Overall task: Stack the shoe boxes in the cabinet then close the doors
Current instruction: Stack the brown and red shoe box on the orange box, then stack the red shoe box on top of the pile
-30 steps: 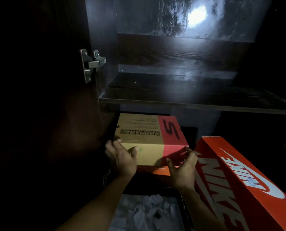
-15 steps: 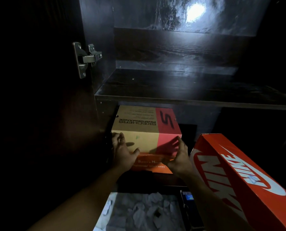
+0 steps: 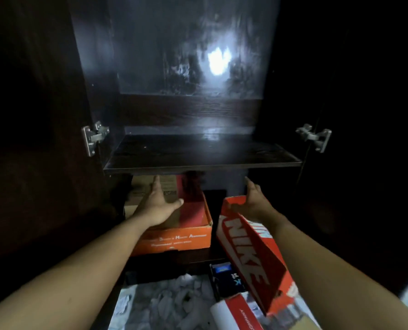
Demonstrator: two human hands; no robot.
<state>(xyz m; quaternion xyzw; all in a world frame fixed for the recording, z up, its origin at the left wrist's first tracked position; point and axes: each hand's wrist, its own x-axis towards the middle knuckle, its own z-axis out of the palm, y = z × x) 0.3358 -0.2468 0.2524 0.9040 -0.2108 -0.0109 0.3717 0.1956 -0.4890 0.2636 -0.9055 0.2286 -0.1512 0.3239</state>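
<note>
A tan and red Skechers shoe box (image 3: 188, 201) sits on an orange shoe box (image 3: 179, 239) in the lower left compartment of the dark cabinet. My left hand (image 3: 155, 206) lies flat on the top of the Skechers box, fingers straight. An orange Nike shoe box (image 3: 248, 253) leans tilted at the right, outside the cabinet front. My right hand (image 3: 253, 201) hovers open above the far end of the Nike box, fingers stretched toward the cabinet; whether it touches the box I cannot tell.
A dark shelf (image 3: 198, 166) runs above the stacked boxes. Metal hinges (image 3: 92, 139) (image 3: 314, 136) show on both sides, with the doors open. White crumpled paper (image 3: 174, 303) lies on the floor, beside a small blue box (image 3: 224, 275) and a white and red box (image 3: 236, 315).
The Skechers box has slid deeper under the shelf. My left hand moved from its front edge onto its top. My right hand left it and moved right over the Nike box.
</note>
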